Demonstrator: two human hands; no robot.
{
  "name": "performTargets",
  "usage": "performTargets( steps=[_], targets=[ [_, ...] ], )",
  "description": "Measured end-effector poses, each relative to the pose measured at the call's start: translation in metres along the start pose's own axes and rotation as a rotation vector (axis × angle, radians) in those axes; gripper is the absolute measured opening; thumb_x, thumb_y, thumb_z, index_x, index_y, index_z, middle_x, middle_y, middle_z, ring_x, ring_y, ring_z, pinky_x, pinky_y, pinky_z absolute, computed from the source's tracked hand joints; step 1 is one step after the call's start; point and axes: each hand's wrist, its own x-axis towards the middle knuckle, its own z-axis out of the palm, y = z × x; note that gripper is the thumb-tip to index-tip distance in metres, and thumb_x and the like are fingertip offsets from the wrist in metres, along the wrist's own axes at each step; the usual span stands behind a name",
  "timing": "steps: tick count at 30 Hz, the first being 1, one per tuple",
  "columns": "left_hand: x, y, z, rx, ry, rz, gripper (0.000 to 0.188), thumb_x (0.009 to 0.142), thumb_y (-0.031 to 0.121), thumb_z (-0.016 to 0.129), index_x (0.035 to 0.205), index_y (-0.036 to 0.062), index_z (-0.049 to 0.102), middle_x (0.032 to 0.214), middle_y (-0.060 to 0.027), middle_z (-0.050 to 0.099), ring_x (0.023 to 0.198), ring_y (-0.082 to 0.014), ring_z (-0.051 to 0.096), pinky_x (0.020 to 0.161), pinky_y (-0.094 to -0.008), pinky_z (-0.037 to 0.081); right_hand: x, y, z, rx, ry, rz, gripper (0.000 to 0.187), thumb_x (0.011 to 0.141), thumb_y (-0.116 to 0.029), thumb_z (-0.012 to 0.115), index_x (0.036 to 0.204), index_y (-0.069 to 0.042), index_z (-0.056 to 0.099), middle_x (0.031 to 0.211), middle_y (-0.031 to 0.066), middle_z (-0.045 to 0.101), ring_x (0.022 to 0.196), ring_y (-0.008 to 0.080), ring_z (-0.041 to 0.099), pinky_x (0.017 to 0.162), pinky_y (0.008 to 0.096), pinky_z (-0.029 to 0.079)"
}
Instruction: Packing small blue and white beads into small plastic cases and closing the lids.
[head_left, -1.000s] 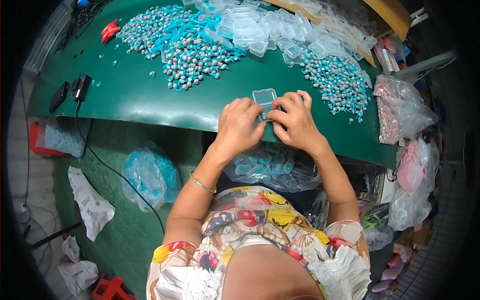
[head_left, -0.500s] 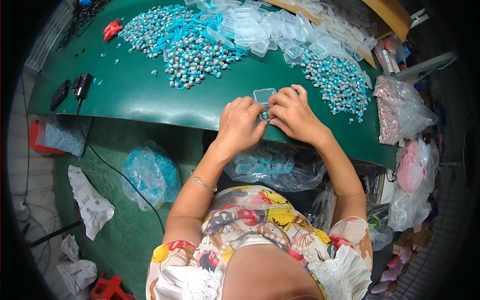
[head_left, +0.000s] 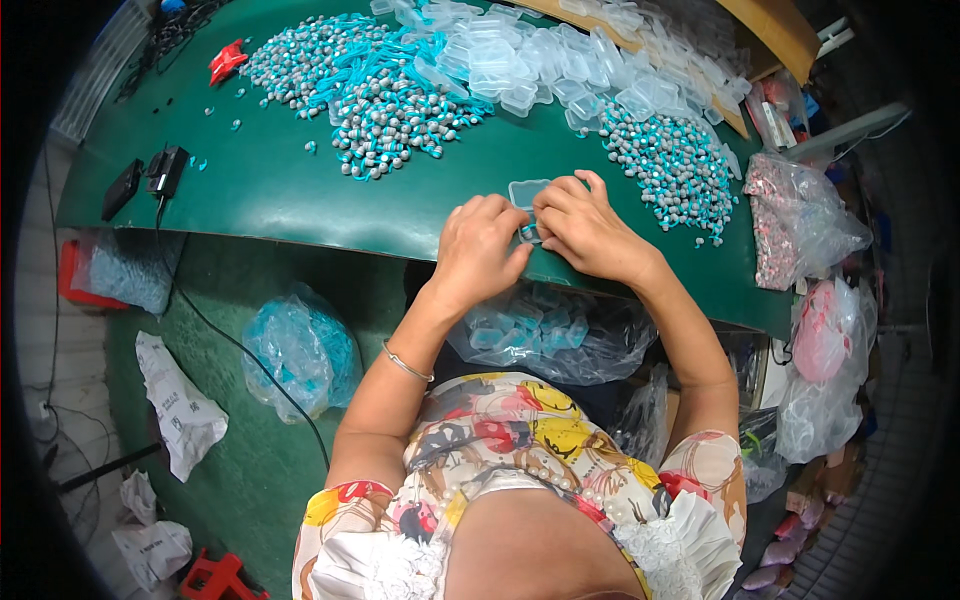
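Observation:
At the front edge of the green table [head_left: 270, 190] a small clear plastic case [head_left: 527, 190] lies with its lid raised away from me. Its left side is gripped by my left hand [head_left: 478, 243], thumb and fingers closed around it. My right hand [head_left: 588, 228] is closed at the case's right side, fingertips bent in at its inside. A small grey-and-blue piece shows in the case between my fingertips, mostly hidden. Nearest my right hand lies a pile of grey rounded pieces with blue cords [head_left: 665, 160].
Larger piles of the corded pieces [head_left: 385, 130] and of clear cases [head_left: 510, 55] cover the table's far side. A red packet [head_left: 227, 61] and black devices [head_left: 163, 172] lie at left. Bags of cases [head_left: 530, 325] and blue items [head_left: 302, 352] sit below the edge.
My right fingers have shifted slightly left over the case, and the piece inside now shows less blue. My left hand has barely moved.

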Motion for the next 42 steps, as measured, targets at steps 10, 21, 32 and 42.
performTargets(
  steps=[10,21,32,42],
  targets=[
    [0.0,0.001,-0.001,-0.01,-0.014,0.008,0.027,0.073,0.015,0.076,0.097,0.0072,0.067,0.091,-0.0077,0.061,0.088,-0.0297,0.059,0.077,-0.0415,0.046,-0.063,-0.016,-0.016,0.198,0.415,0.28,0.015,0.077,-0.01,0.074,0.082,-0.009,0.06,0.102,0.0054,0.062,0.101,0.0263,0.058,0.095,0.0397,0.035],
    [0.003,-0.004,0.002,0.012,-0.032,0.09,0.028,0.073,0.012,0.075,0.099,0.0035,0.067,0.093,-0.0141,0.063,0.087,-0.035,0.06,0.076,-0.0432,0.048,-0.307,-0.053,0.056,0.529,1.062,1.138,0.009,0.094,0.001,0.06,0.102,0.002,0.063,0.09,0.0022,0.066,0.083,0.0102,0.061,0.076,0.0236,0.047],
    [0.0,-0.009,-0.006,0.039,-0.076,0.03,0.03,0.074,0.006,0.075,0.102,0.0029,0.067,0.095,-0.0128,0.062,0.088,-0.0317,0.06,0.078,-0.0411,0.049,-0.348,-0.034,0.109,0.309,1.241,1.341,0.012,0.088,-0.003,0.07,0.099,-0.001,0.069,0.086,0.0029,0.07,0.08,0.0089,0.063,0.075,0.0243,0.05],
    [0.006,0.002,0.0,0.022,-0.075,0.026,0.049,0.071,0.013,0.077,0.116,0.0046,0.061,0.087,-0.012,0.06,0.081,-0.0313,0.059,0.073,-0.0413,0.048,-0.224,-0.042,0.015,0.13,1.021,0.94,0.009,0.086,0.003,0.068,0.095,0.001,0.067,0.09,0.005,0.065,0.079,0.0124,0.061,0.073,0.0259,0.05]
  ],
)
